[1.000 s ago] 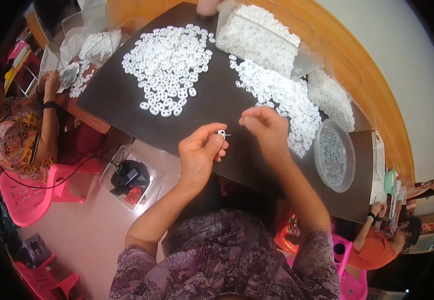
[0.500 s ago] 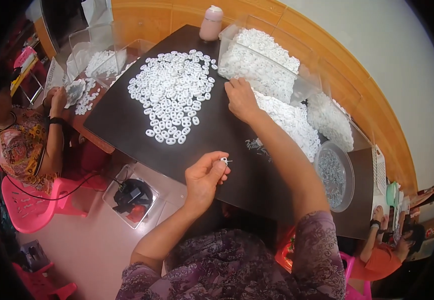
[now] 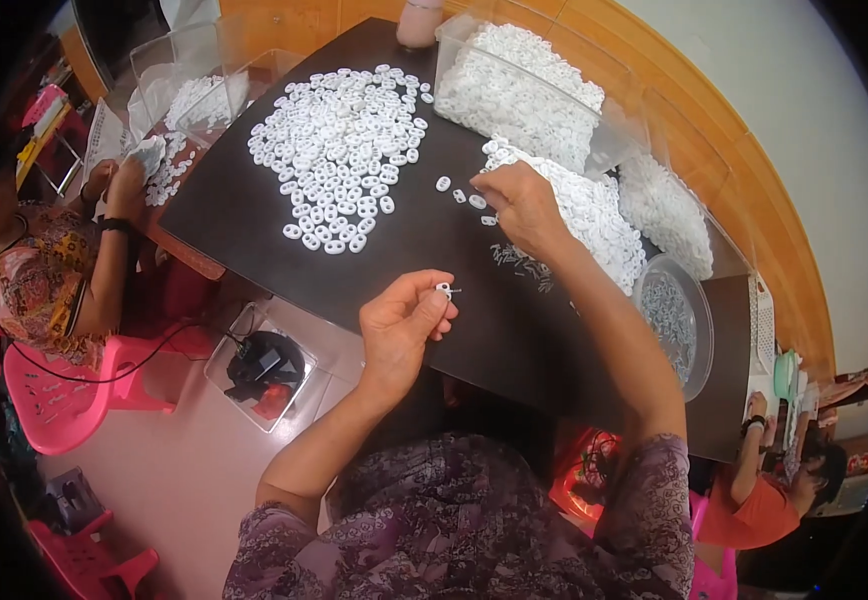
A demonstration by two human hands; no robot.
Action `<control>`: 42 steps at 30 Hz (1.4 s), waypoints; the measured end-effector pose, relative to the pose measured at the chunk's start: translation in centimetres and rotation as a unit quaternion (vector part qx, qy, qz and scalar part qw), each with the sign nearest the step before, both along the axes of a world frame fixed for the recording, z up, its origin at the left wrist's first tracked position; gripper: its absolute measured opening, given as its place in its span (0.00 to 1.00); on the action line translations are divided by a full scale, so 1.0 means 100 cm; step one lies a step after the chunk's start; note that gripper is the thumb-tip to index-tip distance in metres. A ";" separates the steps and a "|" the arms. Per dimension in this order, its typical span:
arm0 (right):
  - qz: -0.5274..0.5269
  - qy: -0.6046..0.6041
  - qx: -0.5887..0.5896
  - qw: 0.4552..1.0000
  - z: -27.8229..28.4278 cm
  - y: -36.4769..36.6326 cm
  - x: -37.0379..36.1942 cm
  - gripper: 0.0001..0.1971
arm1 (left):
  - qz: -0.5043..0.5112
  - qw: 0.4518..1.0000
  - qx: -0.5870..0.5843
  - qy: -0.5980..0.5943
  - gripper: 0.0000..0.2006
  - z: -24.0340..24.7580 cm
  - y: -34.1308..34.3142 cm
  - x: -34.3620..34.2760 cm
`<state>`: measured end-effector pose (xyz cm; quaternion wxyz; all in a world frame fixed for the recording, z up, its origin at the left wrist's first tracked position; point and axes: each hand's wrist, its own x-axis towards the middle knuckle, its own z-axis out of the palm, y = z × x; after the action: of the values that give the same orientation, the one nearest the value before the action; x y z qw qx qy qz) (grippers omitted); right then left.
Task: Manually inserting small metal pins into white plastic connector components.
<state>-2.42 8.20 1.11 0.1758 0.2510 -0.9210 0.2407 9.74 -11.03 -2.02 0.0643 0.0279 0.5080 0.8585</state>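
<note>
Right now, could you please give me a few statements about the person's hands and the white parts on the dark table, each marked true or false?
1. The left hand pinches a small white piece at its fingertips, above the near edge of the dark table. True.
2. The right hand rests in the person's lap. False: it is stretched out over the table, at the edge of a heap of white pieces.
3. A wide spread of white rings lies on the table, to the left of the right hand. True.
4. The round bowl at the right stands on the floor. False: it sits on the table.
</note>
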 end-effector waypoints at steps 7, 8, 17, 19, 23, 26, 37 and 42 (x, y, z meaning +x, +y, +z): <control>-0.009 0.087 0.117 0.989 -0.013 -0.031 -0.018 0.09 | 0.003 1.000 -0.004 -0.003 0.10 0.000 0.003 0.003; -0.001 0.096 0.156 0.983 -0.014 -0.033 -0.020 0.08 | 0.004 1.000 -0.005 -0.003 0.10 0.001 0.003 0.003; 0.019 0.048 0.124 0.991 -0.004 -0.034 0.009 0.04 | 0.006 1.000 -0.002 -0.015 0.09 0.005 0.001 0.002; 0.017 -0.033 0.017 0.999 0.007 -0.032 0.035 0.05 | 0.007 1.000 0.012 -0.015 0.09 0.005 0.000 0.002; 0.004 -0.261 -0.294 0.919 0.013 -0.019 0.075 0.09 | 0.010 0.999 0.022 -0.025 0.09 0.011 0.003 0.004; 0.000 -0.290 -0.329 0.898 0.019 -0.016 0.092 0.09 | 0.008 0.999 0.029 -0.020 0.09 0.016 0.007 0.008; 0.012 -0.383 -0.473 0.794 0.013 -0.017 0.117 0.09 | 0.008 1.000 -0.018 -0.009 0.10 0.018 0.008 0.021; 0.001 -0.361 -0.422 0.831 0.013 -0.021 0.123 0.09 | 0.026 1.000 -0.017 -0.001 0.09 0.021 0.007 0.018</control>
<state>9.89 6.10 2.46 -0.0807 0.0486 -0.7273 0.6798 11.55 -10.28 0.04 0.0430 0.0123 0.5227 0.8514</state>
